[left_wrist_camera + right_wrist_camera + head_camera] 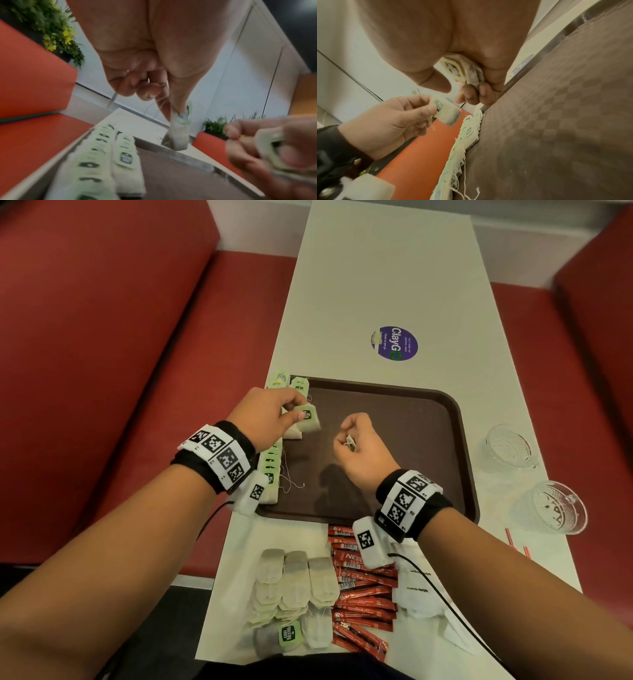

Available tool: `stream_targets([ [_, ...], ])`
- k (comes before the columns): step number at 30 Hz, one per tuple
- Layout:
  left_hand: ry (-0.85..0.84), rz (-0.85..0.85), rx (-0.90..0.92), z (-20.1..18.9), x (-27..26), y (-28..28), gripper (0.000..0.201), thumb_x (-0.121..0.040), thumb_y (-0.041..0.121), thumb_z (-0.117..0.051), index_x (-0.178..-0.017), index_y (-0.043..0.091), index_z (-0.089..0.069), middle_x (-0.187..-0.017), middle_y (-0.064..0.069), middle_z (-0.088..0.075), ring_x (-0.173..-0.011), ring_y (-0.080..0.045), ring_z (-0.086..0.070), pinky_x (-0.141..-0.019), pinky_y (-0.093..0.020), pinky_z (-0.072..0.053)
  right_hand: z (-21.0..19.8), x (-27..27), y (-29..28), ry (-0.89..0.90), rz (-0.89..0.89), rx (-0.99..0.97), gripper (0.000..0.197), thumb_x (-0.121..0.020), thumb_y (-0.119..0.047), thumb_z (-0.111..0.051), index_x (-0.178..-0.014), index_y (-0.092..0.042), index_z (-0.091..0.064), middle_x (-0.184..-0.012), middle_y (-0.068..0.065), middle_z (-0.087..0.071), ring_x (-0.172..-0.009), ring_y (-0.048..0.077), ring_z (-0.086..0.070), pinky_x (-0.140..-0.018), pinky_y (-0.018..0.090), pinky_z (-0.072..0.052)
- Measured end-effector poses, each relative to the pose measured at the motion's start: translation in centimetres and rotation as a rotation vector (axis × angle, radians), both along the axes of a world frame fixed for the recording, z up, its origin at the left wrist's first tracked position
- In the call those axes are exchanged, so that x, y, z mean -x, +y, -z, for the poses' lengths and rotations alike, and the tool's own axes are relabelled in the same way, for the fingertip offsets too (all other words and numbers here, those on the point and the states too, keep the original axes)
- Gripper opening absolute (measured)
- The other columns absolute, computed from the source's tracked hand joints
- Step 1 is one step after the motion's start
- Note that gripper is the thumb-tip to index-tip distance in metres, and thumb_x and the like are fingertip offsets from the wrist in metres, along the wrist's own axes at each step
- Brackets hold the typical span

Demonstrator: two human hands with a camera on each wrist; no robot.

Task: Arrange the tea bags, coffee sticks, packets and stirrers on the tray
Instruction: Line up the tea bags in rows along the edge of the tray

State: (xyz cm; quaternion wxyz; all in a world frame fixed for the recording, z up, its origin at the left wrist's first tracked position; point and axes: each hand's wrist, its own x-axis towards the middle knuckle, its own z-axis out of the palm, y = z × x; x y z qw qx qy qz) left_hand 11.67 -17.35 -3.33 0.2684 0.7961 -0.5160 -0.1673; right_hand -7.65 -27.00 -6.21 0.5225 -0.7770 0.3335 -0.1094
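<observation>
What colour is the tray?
Dark brown, with a faint checkered texture. The tray shows that pattern best in the right wrist view.

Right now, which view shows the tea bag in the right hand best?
Right wrist: the tea bag and its tag sit close and fairly sharp in the right hand. The head view shows only a sliver between curled fingers; the left wrist view shows it blurred at the frame edge.

Even indoor light, motion-blurred wrist views, warped edges
</observation>
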Motion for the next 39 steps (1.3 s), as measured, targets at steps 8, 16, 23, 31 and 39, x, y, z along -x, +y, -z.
stream_targets([
  [8, -0.162, 0.121, -0.46, 2.6, -2.2, -1.8, 0.025, -0.094, 0.031, -0.065, -0.117, 0.021, -0.067, -0.097, 0.004, -0.065, -0.09, -0.014, -0.055, -0.078, -0.025, -0.039, -0.6, 0.6, -0.1, 0.087, -0.045, 0.045, 0.022, -0.089, -0.012, -0.05, -0.073, -0.021, -0.039, -0.084, 0.01, -0.062, -0.068, 0.021, -0.05, -0.066, 0.046, -0.049],
  [16, -0.198, -0.047, -0.438, 3.8, -2.9, -4.3, 0.028, -0.088, 0.035, -0.071, -0.113, 0.026, -0.061, -0.106, 0.004, -0.063, -0.1, -0.021, -0.06, -0.084, -0.034, -0.049, -0.5, 0.7, 0.0, 0.115, -0.052, 0.037, 0.015, -0.091, -0.016, -0.058, -0.078, -0.02, -0.051, -0.083, 0.012, -0.067, -0.067, 0.024, -0.058, -0.069, 0.048, -0.056],
  [23, -0.333, -0.042, -0.557, 4.7, -0.6, -5.3, 0.041, -0.085, 0.053, -0.063, -0.106, 0.019, -0.053, -0.096, -0.004, -0.062, -0.086, -0.027, -0.06, -0.07, -0.035, -0.05, -0.2, 0.5, -0.1, 0.104, -0.042, 0.002, 0.006, -0.092, -0.018, -0.06, -0.086, -0.017, -0.057, -0.073, 0.005, -0.071, -0.071, 0.022, -0.07, -0.073, 0.05, -0.06],
  [31, -0.32, -0.043, -0.536, 3.5, -0.5, -5.0, 0.038, -0.087, 0.053, -0.06, -0.105, 0.02, -0.056, -0.094, -0.002, -0.063, -0.082, -0.023, -0.059, -0.07, -0.035, -0.05, -0.3, 0.5, -0.4, 0.099, -0.05, 0.075, 0.01, -0.092, -0.026, -0.069, -0.084, -0.022, -0.063, -0.073, -0.006, -0.067, -0.066, 0.008, -0.062, -0.071, 0.039, -0.058],
  [39, 0.182, 0.227, -0.045, -1.8, 2.5, -0.6, 0.02, -0.088, 0.045, -0.07, -0.091, 0.026, -0.07, -0.077, 0.012, -0.063, -0.054, 0.006, -0.049, -0.054, -0.01, -0.035, -0.7, 0.0, -0.3, 0.062, -0.021, 0.125, 0.008, -0.091, -0.028, -0.07, -0.09, -0.022, -0.067, -0.086, -0.003, -0.068, -0.081, 0.016, -0.063, -0.075, 0.037, -0.055],
])
